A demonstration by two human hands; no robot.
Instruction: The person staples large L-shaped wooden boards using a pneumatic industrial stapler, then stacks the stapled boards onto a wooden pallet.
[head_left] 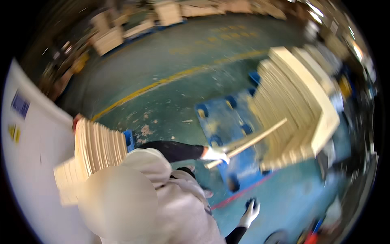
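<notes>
Neither of my hands shows in the head view. A person in a light hooded top [170, 195] stands close below me, with black sleeves and white gloves. One gloved hand [215, 154] grips the near end of a long pale wooden slat [248, 142], which slants up to the right over a blue pallet [221, 122]. Lower down, a second gloved hand [250, 211] is raised with fingers spread and holds nothing. It appears to belong to the same person.
A tall stack of pale wooden boards [292, 105] sits on the blue pallet at the right. Another board stack [95, 148] stands at the left beside a white wall panel [28, 162]. The green floor [170, 77] has a yellow line, and more wood stacks stand at the back.
</notes>
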